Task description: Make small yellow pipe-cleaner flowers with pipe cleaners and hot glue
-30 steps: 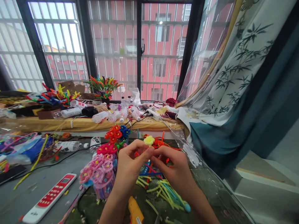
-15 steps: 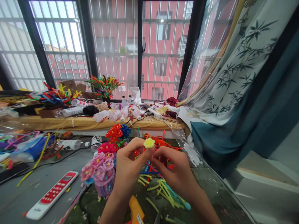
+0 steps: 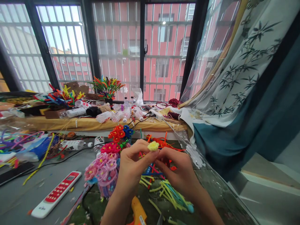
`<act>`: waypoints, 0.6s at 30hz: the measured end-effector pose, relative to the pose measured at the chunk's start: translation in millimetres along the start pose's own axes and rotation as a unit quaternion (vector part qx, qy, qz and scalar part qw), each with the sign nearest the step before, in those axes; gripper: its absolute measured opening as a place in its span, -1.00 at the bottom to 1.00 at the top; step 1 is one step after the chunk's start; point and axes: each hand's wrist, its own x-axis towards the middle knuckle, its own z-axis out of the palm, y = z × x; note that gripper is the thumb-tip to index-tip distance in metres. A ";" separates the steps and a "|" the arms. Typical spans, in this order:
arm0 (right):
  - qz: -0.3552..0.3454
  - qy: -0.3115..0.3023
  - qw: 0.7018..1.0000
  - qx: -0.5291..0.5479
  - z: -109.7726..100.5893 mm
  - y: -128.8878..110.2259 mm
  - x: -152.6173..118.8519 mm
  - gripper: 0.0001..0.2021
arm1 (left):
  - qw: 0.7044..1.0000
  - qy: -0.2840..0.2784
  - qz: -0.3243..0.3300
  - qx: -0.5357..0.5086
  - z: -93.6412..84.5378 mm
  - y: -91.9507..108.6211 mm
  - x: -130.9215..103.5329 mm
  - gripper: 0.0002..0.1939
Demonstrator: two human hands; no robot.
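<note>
A small yellow pipe-cleaner flower (image 3: 153, 146) is pinched between the thumb and fingers of my left hand (image 3: 134, 162). My right hand (image 3: 177, 164) has its thumb and fingertips closed just below the flower; what they grip there is hidden. Beyond and left of my hands stand bunches of fuzzy flowers: pink ones (image 3: 103, 167) in a purple holder, red ones (image 3: 116, 133) and blue ones (image 3: 128, 132). Under my right hand lie cut yellow pipe-cleaner pieces (image 3: 167, 193) with a light blue one. A yellow-orange glue gun (image 3: 138, 211) rests below my left wrist.
A white and red remote control (image 3: 57, 193) and a dark phone (image 3: 16, 173) lie on the left. Loose orange pipe cleaners (image 3: 165, 142) are behind my hands. Plastic bottles (image 3: 104, 116) and coloured fuzzy bunches crowd the windowsill. A clear plastic sheet (image 3: 222, 184) covers the right edge.
The whole view has shifted slightly, so everything sits a little further right and lower. The yellow flower has tilted somewhat between my fingers, and my hands stay together.
</note>
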 end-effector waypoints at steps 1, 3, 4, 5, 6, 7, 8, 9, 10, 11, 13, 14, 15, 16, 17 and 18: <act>0.006 0.000 1.000 0.000 0.1 0.0 -0.1 -0.86 | 1.000 0.000 0.001 0.003 -0.2 0.0 0.7 -0.90; 0.022 0.000 1.000 0.005 0.0 -0.4 -0.3 -0.85 | 1.000 -0.004 0.005 0.020 -1.2 0.0 2.4 -0.93; 0.029 -0.001 1.000 0.010 -0.1 -0.7 -0.4 -0.85 | 0.999 -0.006 0.008 0.036 -1.9 0.1 3.1 -0.94; 0.034 -0.002 0.999 0.016 -0.2 -0.9 -0.4 -0.86 | 0.998 -0.010 0.010 0.054 -2.9 0.4 3.6 -0.95; 0.039 -0.004 0.999 0.023 -0.4 -1.2 -0.4 -0.86 | 0.997 -0.013 0.011 0.072 -4.0 0.9 4.0 -0.94; 0.042 -0.004 0.999 0.030 -0.5 -1.4 -0.4 -0.86 | 0.996 -0.017 0.013 0.087 -5.2 1.4 4.1 -0.93; 0.044 -0.005 0.998 0.037 -0.6 -1.4 -0.3 -0.86 | 0.995 -0.020 0.014 0.097 -6.3 2.0 4.1 -0.92; 0.047 -0.006 0.998 0.042 -0.7 -1.4 -0.3 -0.86 | 0.994 -0.024 0.015 0.102 -7.3 2.6 4.0 -0.91; 0.050 -0.007 0.998 0.046 -0.9 -1.2 -0.2 -0.85 | 0.994 -0.026 0.016 0.105 -8.1 3.1 3.8 -0.90; 0.054 -0.008 0.997 0.049 -1.1 -1.0 -0.1 -0.84 | 0.994 -0.029 0.017 0.105 -8.5 3.5 3.6 -0.89; 0.062 -0.012 0.997 0.051 -2.1 -0.4 0.0 -0.83 | 0.994 -0.031 0.021 0.101 -8.5 4.1 3.2 -0.89; 0.065 -0.014 0.996 0.051 -2.8 -0.1 0.0 -0.82 | 0.994 -0.030 0.023 0.098 -8.0 4.3 2.9 -0.89; 0.065 -0.014 0.996 0.052 -3.5 0.3 0.0 -0.81 | 0.995 -0.028 0.025 0.093 -7.2 4.4 2.5 -0.90; 0.065 -0.015 0.996 0.052 -4.3 0.7 -0.1 -0.81 | 0.995 -0.023 0.026 0.089 -6.2 4.6 2.0 -0.92; 0.063 -0.016 0.997 0.051 -4.9 1.1 -0.2 -0.80 | 0.996 -0.017 0.026 0.084 -5.1 4.7 1.5 -0.93; 0.060 -0.016 0.997 0.051 -5.5 1.6 -0.3 -0.80 | 0.997 -0.009 0.024 0.079 -4.0 4.8 0.8 -0.93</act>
